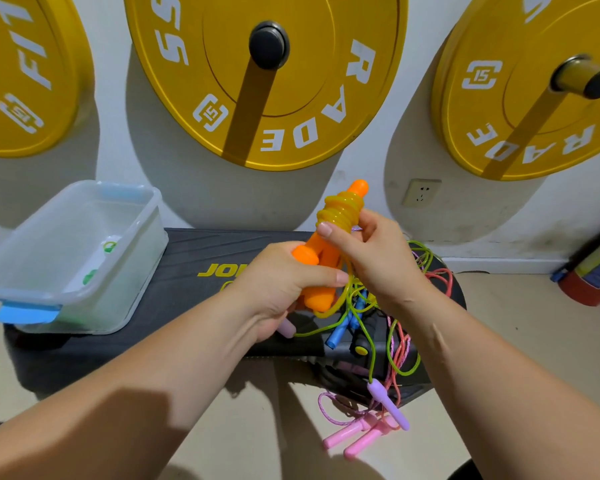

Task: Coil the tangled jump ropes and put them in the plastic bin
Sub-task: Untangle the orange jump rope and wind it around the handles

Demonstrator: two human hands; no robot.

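Note:
My left hand point(284, 282) grips the lower ends of two orange jump-rope handles point(314, 268) held together. Their yellow rope point(340, 211) is wound in several turns around the upper ends. My right hand point(368, 251) holds the handles just below the coil, thumb on the turns. A loose loop of the yellow rope hangs below my hands. Under them lies a tangle of ropes point(388, 327) with blue, black, lilac and pink handles, partly hidden by my hands. The clear plastic bin point(28, 289) with blue clips stands at the left.
The bin and the tangle rest on a black step platform point(187, 271) against the wall. Pink handles point(357, 434) and a lilac handle point(388, 407) hang down to the tan floor. Yellow weight plates point(267, 109) hang on wall pegs above. A red object point(593, 282) stands far right.

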